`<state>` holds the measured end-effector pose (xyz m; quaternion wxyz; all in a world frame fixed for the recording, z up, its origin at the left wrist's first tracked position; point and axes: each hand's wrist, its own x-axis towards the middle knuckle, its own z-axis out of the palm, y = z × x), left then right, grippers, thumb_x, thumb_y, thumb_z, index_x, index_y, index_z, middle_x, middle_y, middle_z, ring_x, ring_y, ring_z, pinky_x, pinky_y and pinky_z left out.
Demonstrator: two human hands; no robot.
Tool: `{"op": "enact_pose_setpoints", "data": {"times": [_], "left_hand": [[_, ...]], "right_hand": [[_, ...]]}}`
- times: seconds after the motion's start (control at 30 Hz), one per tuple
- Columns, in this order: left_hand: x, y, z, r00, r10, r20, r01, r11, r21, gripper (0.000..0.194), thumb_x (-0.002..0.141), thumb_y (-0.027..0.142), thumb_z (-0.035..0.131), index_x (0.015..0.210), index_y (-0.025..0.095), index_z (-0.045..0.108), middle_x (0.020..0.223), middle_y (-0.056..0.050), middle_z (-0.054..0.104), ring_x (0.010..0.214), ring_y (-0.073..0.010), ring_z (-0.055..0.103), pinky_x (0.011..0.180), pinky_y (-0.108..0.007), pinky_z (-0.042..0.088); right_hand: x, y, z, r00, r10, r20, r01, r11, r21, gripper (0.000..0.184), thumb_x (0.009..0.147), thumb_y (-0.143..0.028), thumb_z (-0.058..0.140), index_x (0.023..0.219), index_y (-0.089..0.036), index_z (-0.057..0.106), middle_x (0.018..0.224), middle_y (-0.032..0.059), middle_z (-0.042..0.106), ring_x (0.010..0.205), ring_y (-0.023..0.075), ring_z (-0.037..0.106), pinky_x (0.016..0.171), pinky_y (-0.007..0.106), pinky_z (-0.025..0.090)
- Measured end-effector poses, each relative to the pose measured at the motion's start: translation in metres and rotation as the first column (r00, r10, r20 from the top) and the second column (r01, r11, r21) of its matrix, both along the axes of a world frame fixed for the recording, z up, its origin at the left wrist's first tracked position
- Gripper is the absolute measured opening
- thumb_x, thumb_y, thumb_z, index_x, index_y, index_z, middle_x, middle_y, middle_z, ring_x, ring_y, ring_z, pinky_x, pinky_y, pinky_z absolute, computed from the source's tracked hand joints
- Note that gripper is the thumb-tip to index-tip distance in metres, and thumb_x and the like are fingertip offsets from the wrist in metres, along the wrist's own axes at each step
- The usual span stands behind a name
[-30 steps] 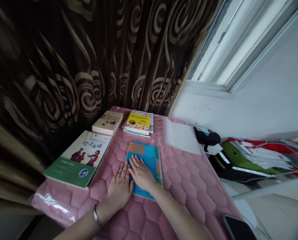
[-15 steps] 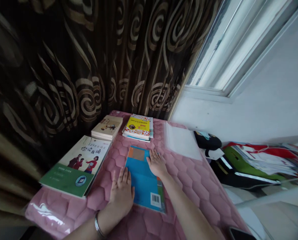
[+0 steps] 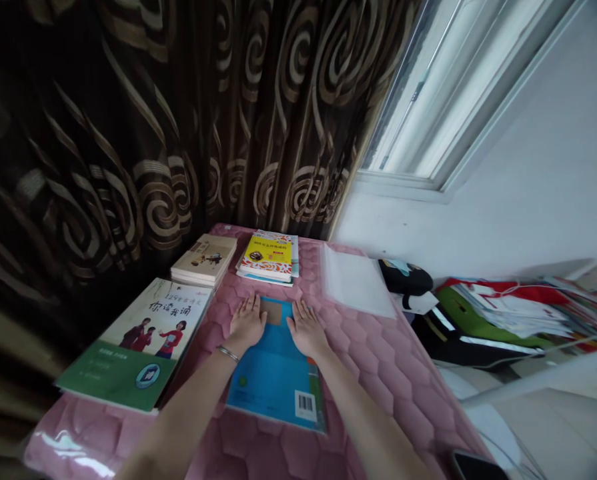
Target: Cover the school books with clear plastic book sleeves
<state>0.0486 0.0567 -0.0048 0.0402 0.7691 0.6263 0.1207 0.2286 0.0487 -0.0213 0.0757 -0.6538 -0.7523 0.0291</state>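
A blue book (image 3: 273,373) lies flat on the pink padded tabletop (image 3: 378,380), its barcode at the lower right corner. My left hand (image 3: 248,321) rests flat on the book's upper left edge, fingers stretched out; a silver bracelet (image 3: 228,353) circles that wrist. Opposite it, my right hand (image 3: 307,328) lies flat along the upper right edge, with the fingers extended. Part of the cover's sides is hidden under both hands. What looks like a clear cover shows at the book's lower right edge.
Left of me is a stack topped by a green and white book (image 3: 128,347), with beige books (image 3: 205,259) behind. A yellow-covered book (image 3: 268,257) tops another pile at the back. Clear plastic sheets (image 3: 358,283) lie right. A phone (image 3: 478,465) sits near the front right edge.
My left hand has slid from the book's lower left side up to its upper left edge. The right hand stays at the upper right. The view has shifted slightly.
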Motion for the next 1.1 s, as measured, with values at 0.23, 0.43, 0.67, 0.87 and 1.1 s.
{"op": "enact_pose_setpoints", "data": {"times": [0.23, 0.43, 0.67, 0.87, 1.1], "left_hand": [[-0.003, -0.036, -0.005, 0.986, 0.144, -0.08, -0.13, 0.978, 0.162, 0.053, 0.097, 0.027, 0.032, 0.142, 0.005, 0.047, 0.146, -0.022, 0.048, 0.135, -0.0323, 0.044, 0.108, -0.048, 0.04], [-0.02, -0.103, -0.01, 0.955, 0.222, -0.195, -0.178, 0.96, 0.217, 0.043, 0.098, 0.028, 0.036, 0.118, 0.002, 0.064, 0.118, -0.026, 0.064, 0.107, -0.0337, 0.063, 0.086, -0.044, 0.053], [-0.042, -0.103, 0.003, 0.987, 0.147, 0.06, -0.139, 0.983, -0.122, 0.035, 0.083, 0.029, 0.062, 0.109, 0.006, 0.062, 0.101, -0.02, 0.069, 0.097, -0.0299, 0.067, 0.081, -0.037, 0.052], [-0.056, -0.084, 0.033, 0.918, 0.263, 0.298, -0.109, 0.888, -0.447, 0.025, 0.066, 0.037, 0.073, 0.071, 0.016, 0.061, 0.073, -0.008, 0.07, 0.075, -0.0264, 0.068, 0.064, -0.031, 0.049], [-0.044, -0.088, 0.046, 0.353, 0.364, 0.862, 0.21, 0.867, -0.453, 0.021, 0.06, 0.032, 0.062, 0.075, 0.018, 0.059, 0.069, -0.001, 0.067, 0.067, -0.0204, 0.065, 0.064, -0.03, 0.049]], "right_hand": [[0.0, 0.001, -0.002, 1.0, 0.003, -0.021, -0.003, 1.0, 0.007, 0.062, 0.101, -0.039, 0.02, 0.151, -0.003, 0.029, 0.159, 0.0149, 0.021, 0.149, 0.0224, 0.018, 0.121, 0.042, 0.014], [0.001, 0.002, -0.002, 1.0, 0.007, -0.02, -0.008, 1.0, -0.022, 0.064, 0.101, -0.041, 0.017, 0.15, -0.001, 0.029, 0.159, 0.0168, 0.023, 0.148, 0.0231, 0.018, 0.121, 0.041, 0.013], [-0.01, -0.01, 0.008, 0.999, -0.009, 0.033, 0.006, 0.995, 0.095, 0.057, 0.1, -0.034, 0.024, 0.149, -0.006, 0.036, 0.158, 0.0167, 0.026, 0.148, 0.0277, 0.021, 0.119, 0.048, 0.016], [-0.028, -0.03, 0.027, 0.99, -0.004, 0.144, -0.018, 0.988, 0.155, 0.048, 0.095, -0.012, 0.028, 0.129, -0.015, 0.062, 0.139, 0.0169, 0.054, 0.12, 0.0299, 0.052, 0.097, 0.043, 0.042], [-0.048, -0.048, 0.035, 0.994, -0.057, -0.092, 0.069, 0.989, 0.131, 0.042, 0.093, -0.014, 0.036, 0.123, -0.014, 0.066, 0.12, 0.0157, 0.066, 0.112, 0.0298, 0.057, 0.093, 0.04, 0.045]]}}
